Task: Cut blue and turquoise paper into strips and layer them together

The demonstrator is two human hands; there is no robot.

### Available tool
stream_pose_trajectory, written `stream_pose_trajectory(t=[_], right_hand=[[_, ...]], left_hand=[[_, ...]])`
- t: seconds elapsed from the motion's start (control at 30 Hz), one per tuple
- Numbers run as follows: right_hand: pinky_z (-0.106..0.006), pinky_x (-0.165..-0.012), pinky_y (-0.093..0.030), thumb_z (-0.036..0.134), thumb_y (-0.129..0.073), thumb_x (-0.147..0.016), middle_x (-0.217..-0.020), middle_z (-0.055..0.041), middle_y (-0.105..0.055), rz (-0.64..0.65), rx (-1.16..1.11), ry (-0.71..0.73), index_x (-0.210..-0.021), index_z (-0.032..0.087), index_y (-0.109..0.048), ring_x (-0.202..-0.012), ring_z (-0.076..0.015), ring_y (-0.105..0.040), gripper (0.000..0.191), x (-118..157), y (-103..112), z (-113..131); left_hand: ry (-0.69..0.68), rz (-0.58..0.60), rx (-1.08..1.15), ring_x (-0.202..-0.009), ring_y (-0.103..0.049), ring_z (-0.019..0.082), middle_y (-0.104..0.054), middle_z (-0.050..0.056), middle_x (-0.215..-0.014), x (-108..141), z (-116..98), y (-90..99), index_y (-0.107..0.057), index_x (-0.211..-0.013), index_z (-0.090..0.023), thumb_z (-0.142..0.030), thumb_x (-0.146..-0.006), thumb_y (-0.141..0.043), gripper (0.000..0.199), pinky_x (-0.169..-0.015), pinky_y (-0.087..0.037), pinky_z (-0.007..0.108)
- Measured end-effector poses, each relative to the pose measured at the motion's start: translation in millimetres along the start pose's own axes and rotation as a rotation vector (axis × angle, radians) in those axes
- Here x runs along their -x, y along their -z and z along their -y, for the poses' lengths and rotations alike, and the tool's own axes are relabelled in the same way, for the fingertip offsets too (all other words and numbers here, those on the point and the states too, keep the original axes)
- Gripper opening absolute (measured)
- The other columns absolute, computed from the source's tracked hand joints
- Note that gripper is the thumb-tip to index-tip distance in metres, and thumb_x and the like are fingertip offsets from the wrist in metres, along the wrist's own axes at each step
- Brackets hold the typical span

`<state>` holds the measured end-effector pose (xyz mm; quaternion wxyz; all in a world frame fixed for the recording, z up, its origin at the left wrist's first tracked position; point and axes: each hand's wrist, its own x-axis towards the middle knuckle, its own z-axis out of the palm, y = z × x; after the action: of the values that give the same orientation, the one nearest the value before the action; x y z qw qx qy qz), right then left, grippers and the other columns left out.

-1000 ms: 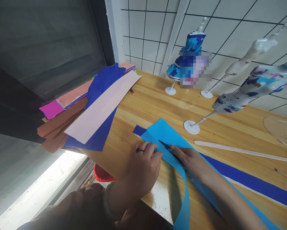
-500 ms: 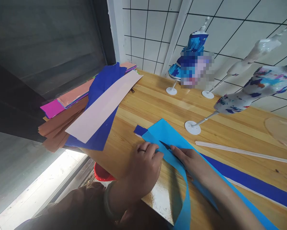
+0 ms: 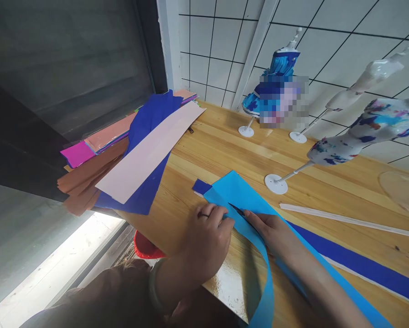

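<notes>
My right hand [image 3: 271, 228] is closed round dark scissors [image 3: 237, 210]; their handles are hidden under it. A pointed blade lies over a long sheet of light blue paper [image 3: 240, 187], along a slit in it. From this slit a narrow light blue strip [image 3: 267, 282] curls down past the table's front edge. My left hand [image 3: 213, 237], its fingers curled, grips the paper's near edge just left of the blade; the fingertips are hidden. A short dark blue end [image 3: 202, 187] pokes out beneath the sheet's far left corner.
Pale pink paper [image 3: 152, 150], dark blue paper [image 3: 139, 207] and brown paper [image 3: 84, 177] are heaped at left. Dress forms stand at back right, including a paint-spotted one [image 3: 341, 148]. A white strip [image 3: 348, 217] and dark blue band [image 3: 361, 257] lie at right. A red bin [image 3: 146, 246] sits below.
The whole view has shifted slightly, so things appear a little lower and further right. Both hands and the scissors stay in nearly the same place on the paper.
</notes>
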<state>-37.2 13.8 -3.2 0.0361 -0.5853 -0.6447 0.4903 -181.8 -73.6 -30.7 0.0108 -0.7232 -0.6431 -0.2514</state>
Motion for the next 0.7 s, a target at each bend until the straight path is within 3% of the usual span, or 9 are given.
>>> stream_pose_trajectory(t=[0.27,0.47,0.7], right_hand=[[-0.025,-0.044,-0.025,0.067,-0.039,-0.076,-0.047,0.0050,-0.032,0.007,0.005,-0.045,-0.054,0.021,-0.042,-0.047,-0.0105,-0.030,0.051,5,0,7],[-0.025,-0.043,-0.023,0.065,-0.041,-0.076,-0.047,0.0050,-0.030,-0.003,0.024,0.001,-0.053,0.021,-0.039,-0.048,-0.0100,-0.028,0.050,2,0,10],[-0.026,-0.043,-0.024,0.063,-0.038,-0.078,-0.047,0.0032,-0.037,0.026,0.068,-0.011,-0.054,0.019,-0.046,-0.046,-0.0109,-0.032,0.050,-4,-1,16]], left_hand=[[-0.006,0.007,-0.027,-0.092,-0.051,0.020,-0.056,0.005,-0.088,0,0,1.7,-0.057,-0.080,-0.019,-0.012,-0.084,-0.048,0.012,-0.080,-0.038,0.037],[-0.001,0.020,0.012,-0.092,-0.051,0.021,-0.057,0.005,-0.088,1,1,2.4,-0.057,-0.082,-0.019,-0.010,-0.083,-0.048,0.013,-0.080,-0.038,0.037],[0.011,0.027,0.061,-0.092,-0.050,0.020,-0.057,0.003,-0.092,1,1,1.0,-0.056,-0.082,-0.019,-0.009,-0.083,-0.049,0.013,-0.079,-0.038,0.037]])
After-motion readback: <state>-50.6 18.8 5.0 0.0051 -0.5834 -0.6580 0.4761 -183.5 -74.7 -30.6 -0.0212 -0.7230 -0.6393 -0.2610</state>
